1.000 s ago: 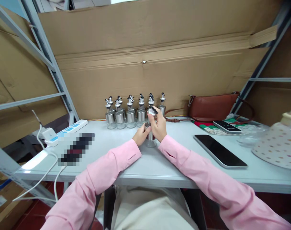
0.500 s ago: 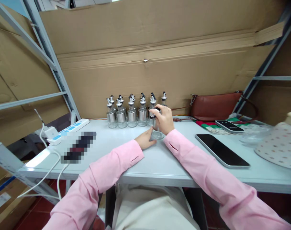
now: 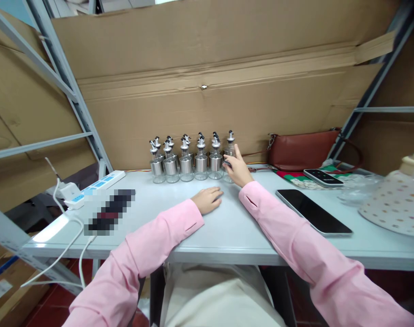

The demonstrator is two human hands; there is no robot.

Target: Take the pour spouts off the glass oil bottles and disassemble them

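Note:
Several small glass oil bottles [image 3: 186, 160] with steel bands and pour spouts stand in two rows at the back of the grey table [image 3: 227, 227]. My right hand [image 3: 238, 170] reaches to the right end of the rows and is closed round one more such bottle [image 3: 229, 150], set down beside the others, with the index finger lifted along it. My left hand [image 3: 209, 200] lies palm down on the table in front of the rows, fingers relaxed, holding nothing. Both arms wear pink sleeves.
A large dark tablet [image 3: 312, 212] lies at the right, a smaller phone [image 3: 322, 178] and a brown bag [image 3: 302, 150] behind it. A polka-dot lidded item [image 3: 394, 204] sits far right. A power strip [image 3: 98, 184] with cables is at the left. Cardboard [image 3: 210, 68] walls the back.
My right hand carried the bottle from the table's middle back to the right end of the rows and set it down. My left hand let go of it and now rests on the table.

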